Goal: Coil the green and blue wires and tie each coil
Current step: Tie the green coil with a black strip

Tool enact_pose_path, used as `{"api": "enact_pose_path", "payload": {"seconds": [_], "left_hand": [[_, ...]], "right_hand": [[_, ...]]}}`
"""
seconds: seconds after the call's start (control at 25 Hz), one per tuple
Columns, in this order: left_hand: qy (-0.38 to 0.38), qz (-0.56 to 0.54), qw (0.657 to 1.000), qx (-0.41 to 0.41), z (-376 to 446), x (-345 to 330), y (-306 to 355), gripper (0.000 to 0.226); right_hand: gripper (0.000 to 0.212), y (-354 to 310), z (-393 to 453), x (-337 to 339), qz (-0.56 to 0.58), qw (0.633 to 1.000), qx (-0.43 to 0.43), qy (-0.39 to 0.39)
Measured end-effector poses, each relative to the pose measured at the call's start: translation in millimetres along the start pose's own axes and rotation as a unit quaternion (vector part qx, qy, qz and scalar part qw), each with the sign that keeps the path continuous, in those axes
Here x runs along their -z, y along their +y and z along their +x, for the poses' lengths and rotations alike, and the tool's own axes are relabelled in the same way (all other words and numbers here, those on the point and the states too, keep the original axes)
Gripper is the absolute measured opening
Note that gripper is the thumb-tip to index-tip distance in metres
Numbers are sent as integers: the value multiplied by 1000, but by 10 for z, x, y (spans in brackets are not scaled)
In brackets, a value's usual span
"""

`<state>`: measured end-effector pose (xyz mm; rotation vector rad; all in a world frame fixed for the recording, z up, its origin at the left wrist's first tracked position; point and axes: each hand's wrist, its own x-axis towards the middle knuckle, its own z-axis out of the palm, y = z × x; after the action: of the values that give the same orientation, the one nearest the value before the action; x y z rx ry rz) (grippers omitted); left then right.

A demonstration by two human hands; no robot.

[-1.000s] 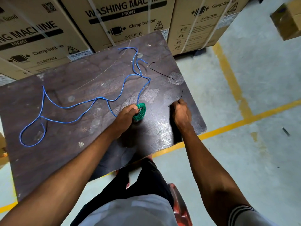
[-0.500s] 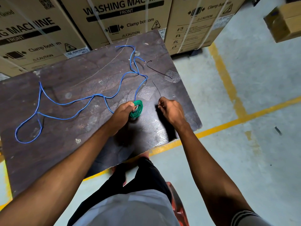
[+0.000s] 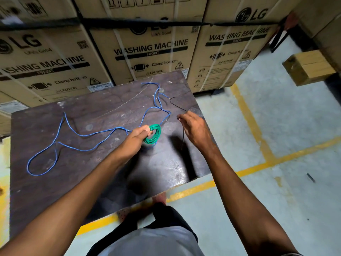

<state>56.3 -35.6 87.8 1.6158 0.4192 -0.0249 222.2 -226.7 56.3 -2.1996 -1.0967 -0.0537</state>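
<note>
I read "WASHING MACHINE FRONT", "Clamp bottom" and "CAUTION" on the middle carton (image 3: 151, 52). The right carton (image 3: 238, 39) says "LG", "WASHING MACHINE".

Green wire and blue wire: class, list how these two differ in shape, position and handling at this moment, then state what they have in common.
The green wire is wound into a tight round coil; the blue wire sprawls uncoiled in loose loops. The green wire is gripped by the left hand; the blue wire lies unheld on the dark table. The green wire takes up a small spot; the blue wire stretches across much of the table. Both are thin, insulated and not yet tied.
</note>
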Motion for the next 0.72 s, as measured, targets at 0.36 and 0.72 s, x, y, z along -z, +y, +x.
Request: {"api": "enact_pose_path", "payload": {"seconds": [0.36,0.72], "left_hand": [[10,-194,981,5,-488,397,812,16],[26,-306,950,-56,-631,679,1047,10]], "right_hand": [[20,-839,1104,177,268,945,-125,139],[11,-1522,1398,58,446,877,-124,131]]}}
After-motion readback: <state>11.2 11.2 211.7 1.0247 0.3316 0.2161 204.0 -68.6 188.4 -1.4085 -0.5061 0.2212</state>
